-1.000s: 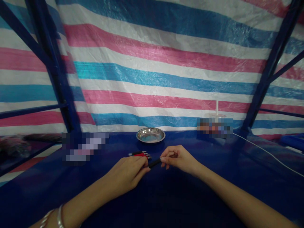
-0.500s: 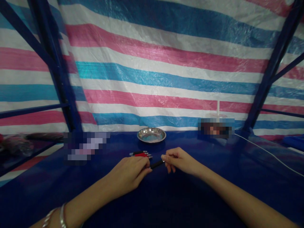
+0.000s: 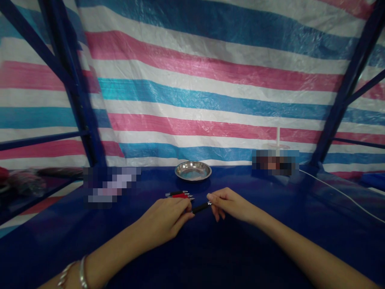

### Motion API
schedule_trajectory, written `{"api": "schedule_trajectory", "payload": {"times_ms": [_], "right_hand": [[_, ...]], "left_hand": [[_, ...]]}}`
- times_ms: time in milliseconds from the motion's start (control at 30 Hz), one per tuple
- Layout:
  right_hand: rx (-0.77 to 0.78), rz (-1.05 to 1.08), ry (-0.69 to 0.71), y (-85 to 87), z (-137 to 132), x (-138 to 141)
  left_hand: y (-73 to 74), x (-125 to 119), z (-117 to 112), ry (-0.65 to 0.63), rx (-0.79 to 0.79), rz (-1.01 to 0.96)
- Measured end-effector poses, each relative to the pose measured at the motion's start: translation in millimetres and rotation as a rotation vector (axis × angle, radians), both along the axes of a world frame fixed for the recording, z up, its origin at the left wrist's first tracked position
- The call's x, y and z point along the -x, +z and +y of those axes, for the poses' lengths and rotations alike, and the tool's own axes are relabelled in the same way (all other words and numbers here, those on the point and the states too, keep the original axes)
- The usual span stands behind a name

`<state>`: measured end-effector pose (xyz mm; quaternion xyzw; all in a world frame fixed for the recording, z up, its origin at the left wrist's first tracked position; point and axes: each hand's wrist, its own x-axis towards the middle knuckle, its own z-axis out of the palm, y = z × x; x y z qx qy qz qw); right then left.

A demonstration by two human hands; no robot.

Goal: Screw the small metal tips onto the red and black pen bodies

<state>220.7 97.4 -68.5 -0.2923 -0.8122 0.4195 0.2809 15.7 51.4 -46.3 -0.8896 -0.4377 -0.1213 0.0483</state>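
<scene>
Pinching a black pen [image 3: 201, 207] between both hands — left hand [image 3: 164, 220] closed on one end, right hand [image 3: 231, 204] fingertips on the other — we judge it light, stiff, slippery (best gripped mid-barrel), just above the table [image 3: 270, 241].

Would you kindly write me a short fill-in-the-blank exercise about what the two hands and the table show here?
1. Both hands hold a ____ pen between them.
2. The metal dish lies ____ the small pile of pens.
3. The bracelets are on the ____ wrist.
4. The left hand and right hand work above a ____ table.

Missing words: black; behind; left; blue
</scene>
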Motion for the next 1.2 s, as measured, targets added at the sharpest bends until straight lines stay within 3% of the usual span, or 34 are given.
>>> {"api": "schedule_trajectory", "payload": {"times_ms": [400, 967, 1200], "right_hand": [[0.102, 0.125, 0.01, 4.3, -1.2, -2.1], [-0.102, -0.071, -0.051, 2.0, 0.9, -2.5], [-0.047, 0.013, -0.08, 4.4, -3.4, -1.3]], "left_hand": [[2.4, 1.3, 2.0, 0.02, -0.003, -0.018], [-0.7, 2.1, 3.0, 0.007, -0.003, -0.022], [1.5, 1.2, 4.1, 0.032, -0.017, -0.017]]}}
